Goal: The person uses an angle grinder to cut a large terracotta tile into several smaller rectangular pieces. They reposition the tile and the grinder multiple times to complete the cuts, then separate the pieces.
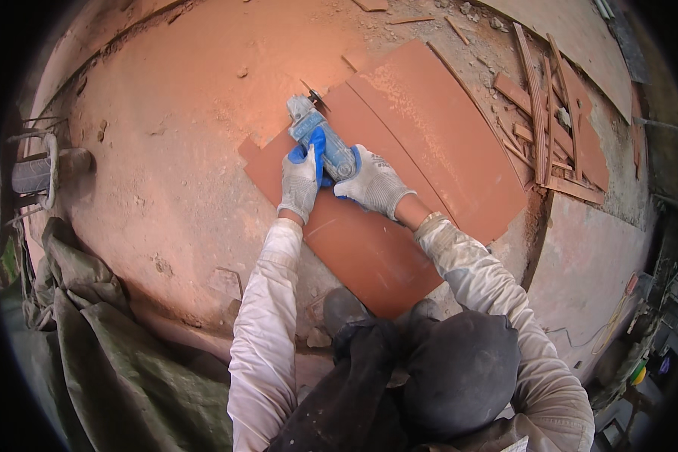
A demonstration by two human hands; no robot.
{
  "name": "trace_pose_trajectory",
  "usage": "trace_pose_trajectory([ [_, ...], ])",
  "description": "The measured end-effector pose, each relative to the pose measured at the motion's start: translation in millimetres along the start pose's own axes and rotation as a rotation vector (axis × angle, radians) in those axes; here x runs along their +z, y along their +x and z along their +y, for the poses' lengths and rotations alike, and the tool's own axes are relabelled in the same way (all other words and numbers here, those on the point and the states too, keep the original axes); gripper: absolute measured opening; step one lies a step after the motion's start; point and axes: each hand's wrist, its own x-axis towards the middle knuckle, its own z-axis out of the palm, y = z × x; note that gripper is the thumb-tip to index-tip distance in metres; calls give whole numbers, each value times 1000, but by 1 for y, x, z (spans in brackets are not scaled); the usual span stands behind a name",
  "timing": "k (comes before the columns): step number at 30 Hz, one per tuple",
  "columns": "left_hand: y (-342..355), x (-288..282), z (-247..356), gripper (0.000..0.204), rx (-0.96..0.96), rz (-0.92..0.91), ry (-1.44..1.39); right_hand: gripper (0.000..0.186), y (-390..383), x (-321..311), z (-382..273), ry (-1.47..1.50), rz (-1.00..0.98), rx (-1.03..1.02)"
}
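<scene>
Both of my hands, in grey gloves with blue palms, are closed round a dusty blue angle grinder [320, 139]. My left hand [301, 177] wraps its body near the head, the blue thumb lying along the side. At the rear end, my right hand [373, 181] grips the housing. The thin cutting disc [316, 98] points away from me, by the far edge of a reddish-brown tile slab [377, 256]. Beside that slab lies another reddish slab [437, 120], a straight seam running between them. Whether the disc touches the slab I cannot tell.
Cut strips [539, 113] of the same reddish material are piled at the far right among rubble. A dark green tarp [128, 354] lies bunched at the lower left. A wheel in a metal frame [41, 172] stands at the left. Red dust covers the concrete floor [181, 120].
</scene>
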Motion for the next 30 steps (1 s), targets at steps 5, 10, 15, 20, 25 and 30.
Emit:
trace_pose_trajectory([
  [5, -9, 3, 11, 53, 14, 14, 28, 73, -1, -1, 0, 4, -8, -11],
  [10, -3, 3, 6, 57, -20, 2, 7, 69, 5, 4, 5, -15, 40, -20],
  [15, 3, 1, -3, 59, 29, 16, 0, 72, 7, 3, 4, -101, 23, -32],
  [20, 5, 0, -7, 55, 66, 16, -36, 66, 1, -4, 0, -52, -25, -5],
  [25, 3, 2, -8, 56, 82, -2, -54, 64, -2, -7, -1, -30, 23, -71],
  [30, 4, 3, -7, 58, 26, 38, -20, 65, -1, -8, 0, 77, -53, 39],
])
